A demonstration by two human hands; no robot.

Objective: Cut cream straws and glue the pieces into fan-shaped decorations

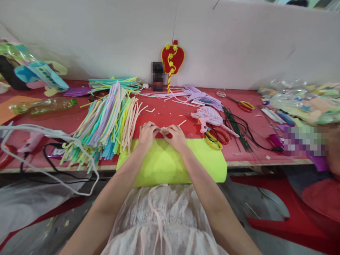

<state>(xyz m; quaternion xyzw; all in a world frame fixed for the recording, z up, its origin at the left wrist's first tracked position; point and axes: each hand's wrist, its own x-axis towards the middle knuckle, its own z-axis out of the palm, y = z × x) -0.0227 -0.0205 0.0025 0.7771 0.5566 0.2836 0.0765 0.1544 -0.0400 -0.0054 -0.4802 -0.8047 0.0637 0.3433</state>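
My left hand (147,135) and my right hand (175,136) meet above the near part of the red table. Both are closed, thumbs and fingertips pinching a small, pale, bunched pipe cleaner (163,130). Fingers hide most of its shape. A short pale length (182,123) shows just beyond my right hand; whether it joins the held piece I cannot tell. Under my wrists lies a bright yellow-green sheet (170,163), hanging over the table edge. Left of my left hand is a large heap of multicoloured pipe cleaners (102,124).
Right of my hands lie a pink glue gun (203,122), scissors (214,141) and dark green stems (236,129). Lilac pipe cleaners (203,95) lie farther back. A red heart-shaped decoration (177,58) stands against the wall. A white cord (87,159) loops at left. Another person's arm (334,147) is at far right.
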